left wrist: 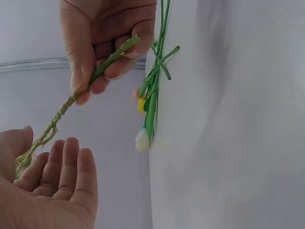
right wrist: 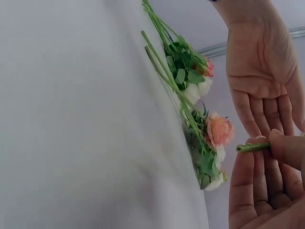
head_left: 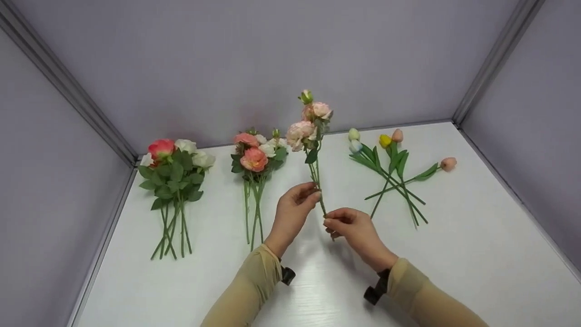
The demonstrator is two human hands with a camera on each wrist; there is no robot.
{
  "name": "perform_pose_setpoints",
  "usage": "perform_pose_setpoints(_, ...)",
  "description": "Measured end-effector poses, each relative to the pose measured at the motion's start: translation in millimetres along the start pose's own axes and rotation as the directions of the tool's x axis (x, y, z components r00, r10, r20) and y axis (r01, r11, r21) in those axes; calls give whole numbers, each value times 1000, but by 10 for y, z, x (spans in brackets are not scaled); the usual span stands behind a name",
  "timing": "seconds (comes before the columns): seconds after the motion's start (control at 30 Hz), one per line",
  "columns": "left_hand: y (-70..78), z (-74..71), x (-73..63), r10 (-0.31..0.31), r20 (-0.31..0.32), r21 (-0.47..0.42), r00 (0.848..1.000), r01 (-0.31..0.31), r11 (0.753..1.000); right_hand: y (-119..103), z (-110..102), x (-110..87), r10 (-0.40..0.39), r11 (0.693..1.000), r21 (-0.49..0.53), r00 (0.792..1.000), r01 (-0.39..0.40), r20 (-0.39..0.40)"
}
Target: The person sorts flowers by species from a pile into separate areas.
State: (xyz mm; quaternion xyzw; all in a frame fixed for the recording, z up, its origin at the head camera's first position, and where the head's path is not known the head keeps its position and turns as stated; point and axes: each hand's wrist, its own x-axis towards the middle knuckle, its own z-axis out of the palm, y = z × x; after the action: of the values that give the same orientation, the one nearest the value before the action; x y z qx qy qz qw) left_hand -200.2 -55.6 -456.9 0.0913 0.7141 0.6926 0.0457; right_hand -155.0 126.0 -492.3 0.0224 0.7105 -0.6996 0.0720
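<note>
Centrally, pale pink spray (head_left: 300, 134) held aloft, leaning slightly, over white table (head_left: 481, 259). Left hand (head_left: 294, 210) pinches its stem (head_left: 322, 204) partway down, thumb to forefinger. Right hand (head_left: 357, 230): thumb and fingers clamped on stem near lower end. Tulips (head_left: 399, 162) lie to the right; coral bunch (head_left: 254, 160), then roses (head_left: 174, 175), left.

From where I stood, three plain, pale grey-lilac surfaces bounded the work area: a rear panel (head_left: 254, 59), a left panel (head_left: 36, 136) and a right panel (head_left: 535, 113). A grey metal left corner post (head_left: 68, 86) and a matching right corner post (head_left: 496, 59) marked the joints. The base was a white tabletop (head_left: 490, 254), bordered at left by a narrow grey edge strip (head_left: 104, 245). Lighting was soft; a bright reflection (head_left: 313, 299) lay on the tabletop at front centre, over fine streaks.
</note>
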Motion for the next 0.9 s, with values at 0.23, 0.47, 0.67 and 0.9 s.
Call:
perform_pose_setpoints(0.23,-31,-111,-18,-32,-26,-81,999,30,996,88,261,2,16,999,36,999,-17,27)
perform_pose_setpoints(0.47,-44,-171,-56,-25,12,-105,1000,26,994,158,314,-35,30,998,52,995,-35,92)
perform_pose_setpoints(0.67,-69,-166,-62,-28,34,-115,999,32,993,169,314,-70,40,997,56,989,-48,144)
perform_pose_setpoints(0.9,-94,-149,-58,-56,52,-126,997,62,990,176,315,-82,37,998,41,986,-44,163)
